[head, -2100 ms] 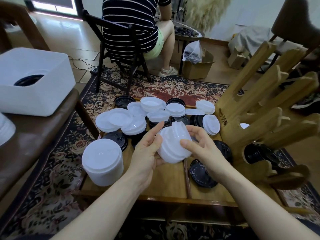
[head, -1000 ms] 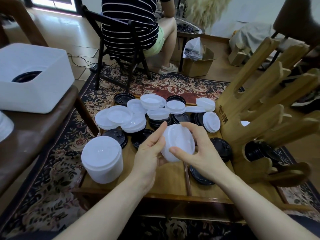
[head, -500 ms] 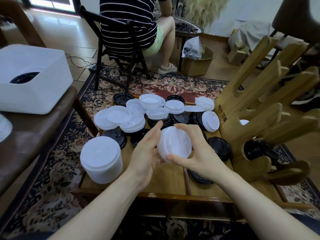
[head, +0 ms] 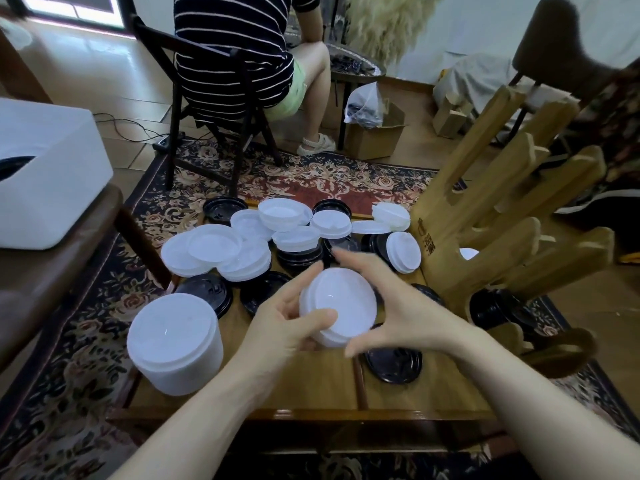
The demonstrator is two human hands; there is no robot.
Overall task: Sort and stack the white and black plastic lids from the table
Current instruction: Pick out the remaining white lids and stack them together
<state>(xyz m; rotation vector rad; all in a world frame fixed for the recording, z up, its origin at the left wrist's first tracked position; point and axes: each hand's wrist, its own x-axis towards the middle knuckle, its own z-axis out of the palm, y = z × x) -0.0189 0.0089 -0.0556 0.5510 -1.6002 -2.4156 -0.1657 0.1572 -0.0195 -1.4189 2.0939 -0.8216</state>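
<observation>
A short stack of white lids [head: 341, 304] is held above the low wooden table [head: 311, 386]. My left hand [head: 287, 327] grips its left side, thumb across the lower rim. My right hand [head: 398, 306] cups the right side, fingers over the top edge and thumb underneath. A tall stack of white lids [head: 175, 342] stands at the table's front left. Loose white lids [head: 214, 247] and black lids [head: 204, 292] lie heaped across the far half of the table. One black lid [head: 393, 365] lies under my right wrist.
A wooden hand-shaped rack [head: 502, 230] stands at the table's right with black lids [head: 498, 306] in it. A white bin [head: 45, 174] sits on a brown bench at left. A person in a striped shirt [head: 239, 43] sits on a chair beyond the table.
The held stack of white lids has turned from tilted on edge to nearly flat. My left thumb has come across its lower rim and both hands have shifted slightly round it.
</observation>
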